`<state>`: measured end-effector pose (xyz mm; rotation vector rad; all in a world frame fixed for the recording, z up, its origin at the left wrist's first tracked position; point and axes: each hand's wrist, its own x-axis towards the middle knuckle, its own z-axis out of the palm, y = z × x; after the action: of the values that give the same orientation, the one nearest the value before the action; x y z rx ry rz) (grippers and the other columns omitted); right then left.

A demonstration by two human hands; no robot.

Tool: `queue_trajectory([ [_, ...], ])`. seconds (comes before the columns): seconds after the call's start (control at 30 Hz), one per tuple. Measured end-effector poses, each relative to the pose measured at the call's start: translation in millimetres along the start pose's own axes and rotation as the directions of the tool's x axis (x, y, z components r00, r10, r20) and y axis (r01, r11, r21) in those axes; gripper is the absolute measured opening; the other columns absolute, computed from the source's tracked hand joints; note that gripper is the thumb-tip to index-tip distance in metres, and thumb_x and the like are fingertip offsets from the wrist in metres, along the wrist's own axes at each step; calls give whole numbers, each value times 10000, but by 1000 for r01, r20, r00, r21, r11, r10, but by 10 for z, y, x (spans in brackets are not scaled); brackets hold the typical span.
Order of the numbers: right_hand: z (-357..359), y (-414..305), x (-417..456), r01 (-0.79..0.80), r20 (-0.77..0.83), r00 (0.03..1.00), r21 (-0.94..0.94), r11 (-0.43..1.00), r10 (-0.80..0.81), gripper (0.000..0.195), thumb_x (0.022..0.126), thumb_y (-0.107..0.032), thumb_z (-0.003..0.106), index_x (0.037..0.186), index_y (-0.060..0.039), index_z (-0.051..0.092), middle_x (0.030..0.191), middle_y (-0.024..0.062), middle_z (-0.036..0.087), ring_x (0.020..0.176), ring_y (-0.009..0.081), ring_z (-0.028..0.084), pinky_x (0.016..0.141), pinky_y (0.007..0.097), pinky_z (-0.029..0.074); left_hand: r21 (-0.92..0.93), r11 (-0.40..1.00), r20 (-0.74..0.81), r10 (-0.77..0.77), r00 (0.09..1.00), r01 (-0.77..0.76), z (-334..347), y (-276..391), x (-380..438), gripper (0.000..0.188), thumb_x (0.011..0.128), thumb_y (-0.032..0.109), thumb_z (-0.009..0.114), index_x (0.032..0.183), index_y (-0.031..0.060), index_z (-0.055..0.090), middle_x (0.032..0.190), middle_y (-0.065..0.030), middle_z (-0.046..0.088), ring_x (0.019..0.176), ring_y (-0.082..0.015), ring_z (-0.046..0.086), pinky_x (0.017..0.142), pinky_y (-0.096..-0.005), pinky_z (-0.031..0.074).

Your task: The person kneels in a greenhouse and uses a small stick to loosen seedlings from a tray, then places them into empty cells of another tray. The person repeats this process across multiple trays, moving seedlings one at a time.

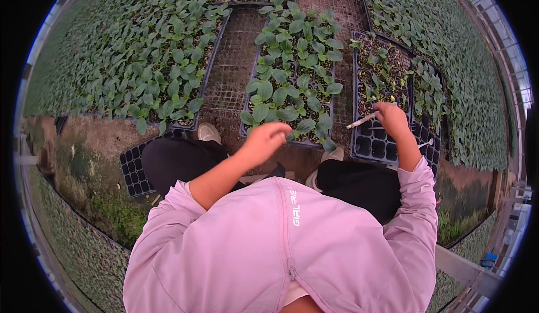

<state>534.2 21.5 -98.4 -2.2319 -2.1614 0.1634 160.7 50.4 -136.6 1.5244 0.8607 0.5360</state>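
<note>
My left hand (pixel 266 141) hovers at the near-left edge of a tray of broad-leaved green seedlings (pixel 290 90), fingers bent and thumb slightly apart, with nothing visible between them. My right hand (pixel 391 117) is closed around the end of a pale, thin stick-like tool (pixel 361 120), which points left. Below that hand is a black cell tray (pixel 374 146); its near cells hold no plants, while sparse small seedlings (pixel 385 71) stand in its far part. My right fingertips are partly hidden.
Dense seedling trays spread at left (pixel 164 56) and far right (pixel 459 73). A thin white-ended tool (pixel 426 143) lies on the right-hand tray. Another black cell tray (pixel 134 167) rests beside my left knee. Wire mesh (pixel 231 56) shows between trays.
</note>
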Motion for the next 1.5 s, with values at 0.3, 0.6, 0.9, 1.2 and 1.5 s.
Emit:
queue_trajectory([
  [0.3, 27, 506, -101, -297, 148, 943, -39, 954, 300, 126, 732, -187, 598, 823, -106, 632, 790, 126, 625, 774, 306, 595, 680, 394, 471, 362, 917, 373, 25, 928, -170, 91, 123, 16, 223, 824, 129, 523, 1009, 24, 586, 946, -136, 592, 869, -262, 579, 768, -327, 456],
  [0.6, 38, 934, -217, -427, 135, 903, 199, 882, 407, 151, 734, -164, 605, 851, -72, 629, 706, 101, 625, 650, 238, 614, 619, 342, 474, 575, 781, 593, -193, 782, -243, 300, -50, 51, 234, 763, 184, 541, 921, 28, 616, 916, -153, 612, 870, -318, 576, 777, -403, 448],
  [0.9, -124, 865, -357, -381, 69, 922, 327, 865, 380, 174, 752, -170, 596, 884, -61, 627, 761, 117, 635, 654, 234, 616, 634, 339, 469, 701, 681, 371, -90, 924, -215, 588, -352, 118, 454, 770, 190, 573, 1178, 23, 464, 1068, -194, 554, 983, -343, 530, 844, -423, 424],
  [1.2, 81, 1044, -459, -282, -74, 952, 150, 947, 296, 190, 729, -233, 605, 874, -119, 648, 840, 132, 637, 813, 318, 604, 721, 402, 474, 696, 654, 311, 97, 946, -296, 982, -303, 233, 523, 770, 163, 577, 1245, 34, 399, 1235, -199, 447, 1141, -342, 425, 956, -401, 356],
  [1.5, 48, 1080, -721, -445, -199, 863, 136, 885, 464, 138, 758, -223, 584, 835, -123, 640, 815, 122, 635, 798, 303, 604, 690, 404, 477, -66, 801, 223, -570, 791, 596, 854, -618, 151, 431, 817, 199, 558, 1215, 80, 442, 1166, -113, 505, 991, -237, 543, 794, -375, 451],
])
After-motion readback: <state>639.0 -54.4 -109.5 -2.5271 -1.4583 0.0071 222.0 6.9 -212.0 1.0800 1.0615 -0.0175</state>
